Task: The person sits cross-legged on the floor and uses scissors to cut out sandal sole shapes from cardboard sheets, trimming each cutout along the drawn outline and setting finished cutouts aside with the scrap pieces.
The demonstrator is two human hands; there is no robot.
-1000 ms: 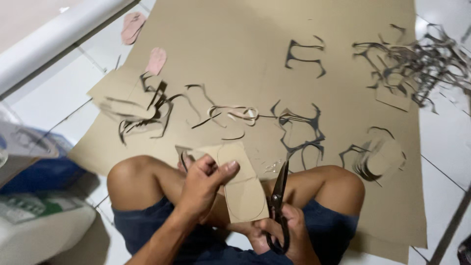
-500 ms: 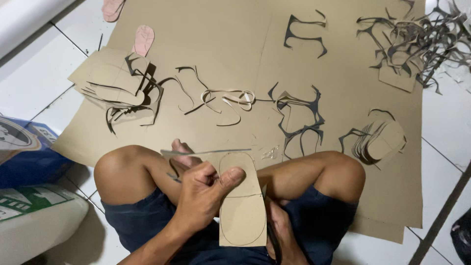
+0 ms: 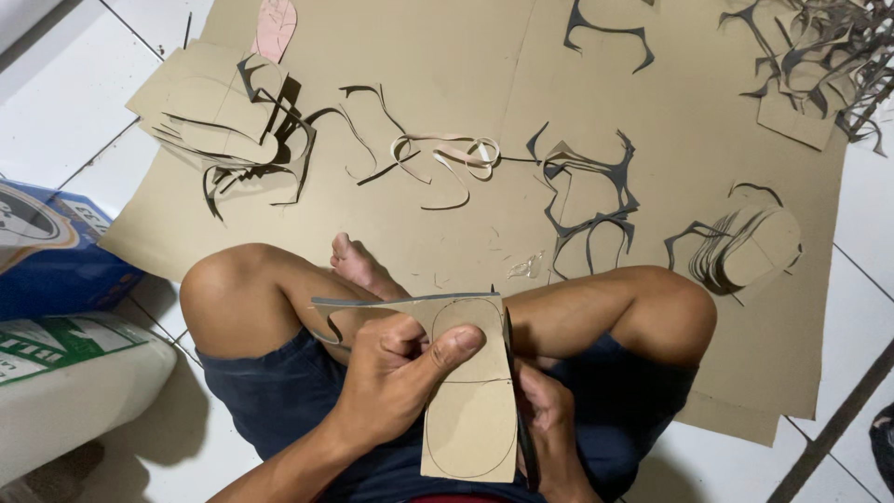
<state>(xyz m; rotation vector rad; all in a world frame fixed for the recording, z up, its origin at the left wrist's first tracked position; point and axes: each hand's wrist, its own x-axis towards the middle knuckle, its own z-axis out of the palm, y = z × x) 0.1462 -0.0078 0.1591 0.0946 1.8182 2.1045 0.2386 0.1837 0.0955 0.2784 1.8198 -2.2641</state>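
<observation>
At the left edge of the frame we see a blue box (image 3: pixel 47 247) with a pale round emblem on its face, and just below it, in the lower left, a white sack (image 3: pixel 70 387) with a green printed band. Both sit on the white tiled floor (image 3: pixel 56 121), just beside the large tan cardboard sheet (image 3: pixel 438 56) that fills the upper and middle frame.

In the lower centre we hold a tan cardboard piece (image 3: pixel 470 410) with a rounded oval outline drawn on it, over our crossed legs. Our left hand (image 3: pixel 396 377) pinches it, thumb pressed flat on its face and fingers curled behind. Our right hand (image 3: pixel 549 419) sits along the piece's right edge, closed around dark scissors (image 3: pixel 521 410) whose blades run up that edge; we cannot tell how wide the blades stand.

Cut scraps (image 3: pixel 247 126) lie in the upper left, a curled strip (image 3: pixel 447 154) at the upper centre, and a stack of cut ovals (image 3: pixel 759 247) at the right.

Against half a second ago, the piece sits much the same in our grip, the scissors now show more clearly along its right edge, and the view has shifted slightly.
</observation>
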